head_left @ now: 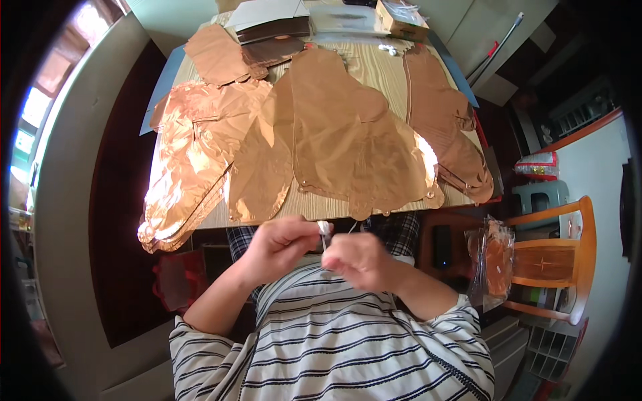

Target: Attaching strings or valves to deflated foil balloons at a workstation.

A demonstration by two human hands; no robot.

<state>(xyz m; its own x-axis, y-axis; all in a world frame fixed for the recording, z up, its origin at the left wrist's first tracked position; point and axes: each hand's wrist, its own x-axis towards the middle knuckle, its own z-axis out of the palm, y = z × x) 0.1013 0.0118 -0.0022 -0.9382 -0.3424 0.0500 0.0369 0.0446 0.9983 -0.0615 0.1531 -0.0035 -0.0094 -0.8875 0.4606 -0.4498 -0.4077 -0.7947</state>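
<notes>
Above my lap, at the near edge of the table, my left hand (284,246) is closed in a pinch on a small white wound bundle of string (324,228). Close beside it, my right hand (361,259) is curled, slightly smeared by motion, around the strand that hangs from the bundle. Just beyond my hands lie flat, uninflated copper-coloured foil balloons (334,127), stacked across the table. A shinier, crinkled foil balloon (200,134) lies at the left, its lower end hanging over the table edge. More copper balloons (435,100) are at the right.
The wood-grain table (374,70) carries a stack of boxes (274,23) and an open carton (401,23) at the back. To my right stands a wooden chair (545,260) with a clear plastic bag (491,260) beside it. A red bag (180,281) is low at the left.
</notes>
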